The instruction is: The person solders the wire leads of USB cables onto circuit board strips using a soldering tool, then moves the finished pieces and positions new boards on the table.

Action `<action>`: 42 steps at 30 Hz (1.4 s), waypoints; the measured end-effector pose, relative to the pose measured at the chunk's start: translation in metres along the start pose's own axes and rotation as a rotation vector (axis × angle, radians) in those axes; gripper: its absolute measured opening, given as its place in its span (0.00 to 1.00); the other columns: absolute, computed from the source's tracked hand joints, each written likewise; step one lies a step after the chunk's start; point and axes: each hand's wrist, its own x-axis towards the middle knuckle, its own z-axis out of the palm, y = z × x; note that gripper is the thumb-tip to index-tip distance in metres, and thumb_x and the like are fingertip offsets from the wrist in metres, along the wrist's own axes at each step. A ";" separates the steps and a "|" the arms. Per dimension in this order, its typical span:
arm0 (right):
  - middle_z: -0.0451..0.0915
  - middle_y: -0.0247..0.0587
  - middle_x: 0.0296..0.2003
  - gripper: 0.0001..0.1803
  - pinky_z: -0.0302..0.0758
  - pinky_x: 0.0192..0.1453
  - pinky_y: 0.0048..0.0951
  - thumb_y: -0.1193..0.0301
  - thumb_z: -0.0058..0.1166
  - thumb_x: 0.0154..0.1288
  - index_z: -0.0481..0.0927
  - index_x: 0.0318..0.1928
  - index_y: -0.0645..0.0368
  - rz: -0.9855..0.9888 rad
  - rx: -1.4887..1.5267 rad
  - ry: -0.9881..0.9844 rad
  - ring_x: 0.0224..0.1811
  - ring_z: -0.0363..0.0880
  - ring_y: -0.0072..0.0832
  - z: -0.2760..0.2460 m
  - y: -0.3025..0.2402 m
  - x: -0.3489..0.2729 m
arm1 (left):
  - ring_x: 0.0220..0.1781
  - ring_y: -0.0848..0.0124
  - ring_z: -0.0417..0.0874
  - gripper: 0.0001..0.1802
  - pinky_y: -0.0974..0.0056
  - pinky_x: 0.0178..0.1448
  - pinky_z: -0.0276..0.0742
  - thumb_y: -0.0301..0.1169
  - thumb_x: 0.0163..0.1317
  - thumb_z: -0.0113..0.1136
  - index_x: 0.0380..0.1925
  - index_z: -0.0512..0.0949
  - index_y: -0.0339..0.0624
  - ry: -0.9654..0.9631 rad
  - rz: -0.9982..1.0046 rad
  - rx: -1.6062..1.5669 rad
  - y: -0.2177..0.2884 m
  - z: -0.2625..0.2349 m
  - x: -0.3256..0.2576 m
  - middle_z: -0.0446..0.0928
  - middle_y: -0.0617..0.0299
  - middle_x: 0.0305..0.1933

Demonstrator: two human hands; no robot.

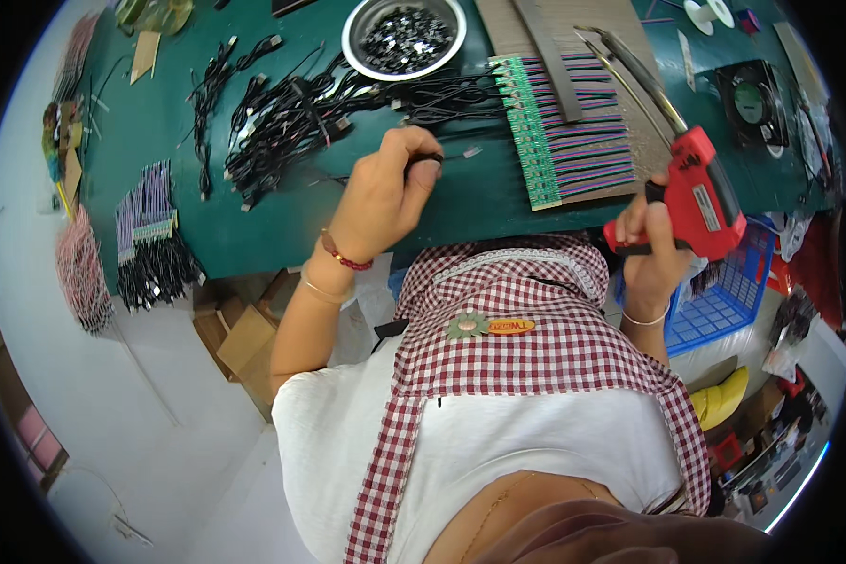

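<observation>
My left hand (385,188) is closed in a pinch above the front of the green table. A thin black cable (451,157) pokes out from between its fingertips, with a small pale end pointing right. In my right hand (656,246) is a red soldering gun (707,202), its handle gripped low and its metal tubes slanting up and left over the boards. Between the two hands lies a panel of green circuit boards (528,132), with rows of coloured wires (587,141) running right from it and black cables running left.
Black cables (287,132) with plugs lie in a heap at the left. Behind them stands a metal bowl (350,42) of small shiny parts. A grey bar (553,70) rests across the wires on a brown board (498,23). A fan (752,103) sits far right; a blue basket (724,305) stands below.
</observation>
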 end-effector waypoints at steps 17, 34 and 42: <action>0.79 0.30 0.31 0.07 0.73 0.36 0.18 0.78 0.59 0.56 0.78 0.37 0.63 0.115 -0.239 -0.142 0.32 0.76 0.15 0.055 -0.001 0.019 | 0.22 0.82 0.71 0.02 0.75 0.27 0.67 0.22 0.57 0.56 0.29 0.74 0.33 -0.011 -0.063 -0.089 0.043 0.059 0.018 0.73 0.67 0.22; 0.78 0.31 0.33 0.10 0.72 0.39 0.21 0.78 0.59 0.56 0.76 0.40 0.62 0.128 -0.263 -0.131 0.34 0.74 0.16 0.052 0.005 0.011 | 0.26 0.77 0.78 0.04 0.73 0.32 0.74 0.17 0.54 0.56 0.27 0.71 0.32 -0.070 -0.200 -0.204 0.045 0.060 0.014 0.74 0.61 0.28; 0.78 0.30 0.32 0.10 0.72 0.39 0.21 0.75 0.59 0.55 0.76 0.39 0.62 0.152 -0.317 -0.208 0.34 0.75 0.17 0.043 0.004 0.017 | 0.25 0.72 0.76 0.06 0.69 0.30 0.72 0.19 0.50 0.59 0.25 0.71 0.33 -0.027 -0.094 -0.165 0.050 0.057 0.018 0.73 0.59 0.26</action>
